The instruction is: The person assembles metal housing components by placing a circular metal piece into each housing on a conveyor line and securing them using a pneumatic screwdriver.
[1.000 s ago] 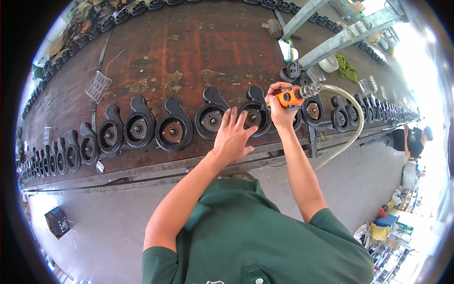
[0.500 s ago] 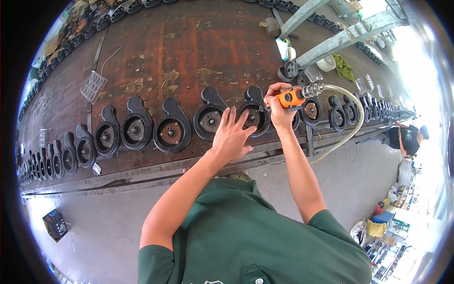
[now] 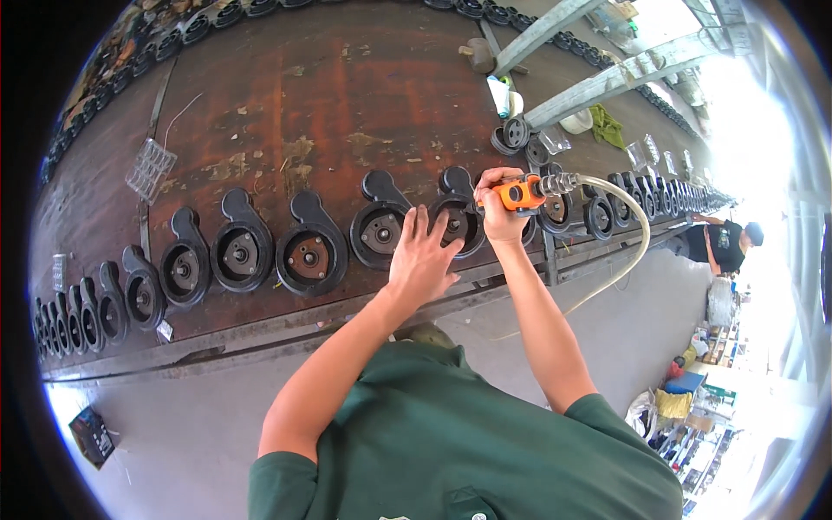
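Two hands are staying put since earlier: left hand (image 3: 422,258) resting open on black pump casing (image 3: 457,222) at table (image 3: 286,104) near edge; right hand (image 3: 501,208) gripping orange air tool (image 3: 523,192), its tip hidden.

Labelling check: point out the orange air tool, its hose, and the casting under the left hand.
orange air tool (image 3: 518,192), head view, orange body.
hose (image 3: 643,236), head view, mid-curve.
black casting (image 3: 381,232), head view, round hub.

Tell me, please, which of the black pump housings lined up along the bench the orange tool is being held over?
The black housing directly under the right hand and its orange tool; the left hand rests on its near rim, unlike its neighbours.
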Demonstrator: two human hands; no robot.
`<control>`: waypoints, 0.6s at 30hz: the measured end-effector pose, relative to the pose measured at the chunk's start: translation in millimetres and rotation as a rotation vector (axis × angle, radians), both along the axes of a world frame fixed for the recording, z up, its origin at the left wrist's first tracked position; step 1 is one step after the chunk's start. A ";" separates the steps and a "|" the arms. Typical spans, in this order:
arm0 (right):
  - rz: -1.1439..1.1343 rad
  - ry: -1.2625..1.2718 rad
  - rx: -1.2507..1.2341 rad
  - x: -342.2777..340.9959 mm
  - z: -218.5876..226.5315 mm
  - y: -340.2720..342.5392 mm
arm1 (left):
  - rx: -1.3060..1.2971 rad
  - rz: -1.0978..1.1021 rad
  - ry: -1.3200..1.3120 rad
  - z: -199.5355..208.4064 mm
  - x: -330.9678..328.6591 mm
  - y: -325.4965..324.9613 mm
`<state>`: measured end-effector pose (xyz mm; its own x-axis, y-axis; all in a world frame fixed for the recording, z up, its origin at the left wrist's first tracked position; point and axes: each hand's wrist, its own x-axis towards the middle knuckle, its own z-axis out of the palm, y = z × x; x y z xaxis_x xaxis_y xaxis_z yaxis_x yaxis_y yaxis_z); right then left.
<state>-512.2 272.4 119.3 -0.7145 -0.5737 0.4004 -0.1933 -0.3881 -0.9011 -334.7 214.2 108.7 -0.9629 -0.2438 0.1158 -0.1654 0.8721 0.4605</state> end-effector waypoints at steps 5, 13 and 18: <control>-0.128 -0.026 0.047 -1.4 -0.2 1.4 | -0.042 0.035 0.070 -7.4 -7.7 7.7; -0.035 -0.061 -0.046 -7.2 28.4 -0.1 | -0.033 0.144 0.134 3.1 -23.0 20.2; 0.189 0.002 -0.205 -24.0 83.9 52.1 | -0.050 0.204 0.128 -0.6 -26.0 25.0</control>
